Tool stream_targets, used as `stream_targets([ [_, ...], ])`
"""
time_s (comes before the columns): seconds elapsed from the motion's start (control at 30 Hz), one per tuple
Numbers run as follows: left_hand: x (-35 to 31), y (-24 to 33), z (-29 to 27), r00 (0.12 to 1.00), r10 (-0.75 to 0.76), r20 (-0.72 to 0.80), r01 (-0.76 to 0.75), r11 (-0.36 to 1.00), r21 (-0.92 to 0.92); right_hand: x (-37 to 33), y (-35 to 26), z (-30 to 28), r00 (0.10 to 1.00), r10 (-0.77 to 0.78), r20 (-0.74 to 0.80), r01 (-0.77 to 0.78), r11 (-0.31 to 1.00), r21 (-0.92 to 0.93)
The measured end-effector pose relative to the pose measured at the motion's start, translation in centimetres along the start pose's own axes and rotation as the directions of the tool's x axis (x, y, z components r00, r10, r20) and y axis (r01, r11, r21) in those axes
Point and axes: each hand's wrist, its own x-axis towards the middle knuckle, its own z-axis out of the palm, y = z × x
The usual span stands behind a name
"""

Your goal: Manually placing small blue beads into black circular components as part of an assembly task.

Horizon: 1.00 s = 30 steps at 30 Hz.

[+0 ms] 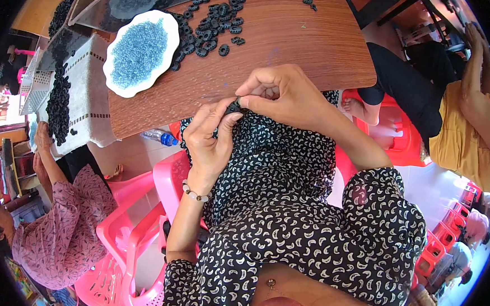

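Just off the table's front edge, my left hand point(204, 136) pinches a small black notched piece point(234, 107) between thumb and fingers. My right hand point(285, 96) meets it there, thumb and forefinger pressed together at the piece's upper side. Whatever lies between those right fingertips is too small to make out. Beyond my hands, a pile of similar black ring-shaped pieces point(210, 27) spreads over the brown wooden table point(296, 49). To its left stands a white scalloped plate point(126, 92) heaped with tiny clear bluish bits point(139, 51).
Several small black pieces point(309, 2) lie at the table's far side. On the left, a cloth-covered table point(88, 104) holds more black pieces point(58, 105), with a co-worker's hand point(43, 138) beside them. Pink plastic chairs point(170, 182) and a plastic bottle point(160, 137) are near me. Another person sits right.
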Motion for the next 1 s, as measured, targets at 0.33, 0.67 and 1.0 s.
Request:
stream_targets([
  [0.33, 0.09, 0.19, -0.05, 1.000, -0.013, 0.017, 0.013, 1.000, -0.024, 0.22, -0.02, -0.60, 0.995, 0.056, 0.085, -0.060, 0.997, 0.041],
  [0.67, -0.10, 0.07, -0.01, 0.999, 0.008, 0.051, -0.006, 1.000, -0.021, -0.02, -0.40, -0.83, 0.997, -0.004, 0.083, 0.008, 0.999, -0.052],
  [1.0, -0.76, 0.09, 0.21, 0.997, 0.023, 0.077, -0.028, 0.997, 0.069, -0.24, 0.29, -0.07, 0.992, -0.097, 0.085, 0.111, 0.980, -0.166],
])
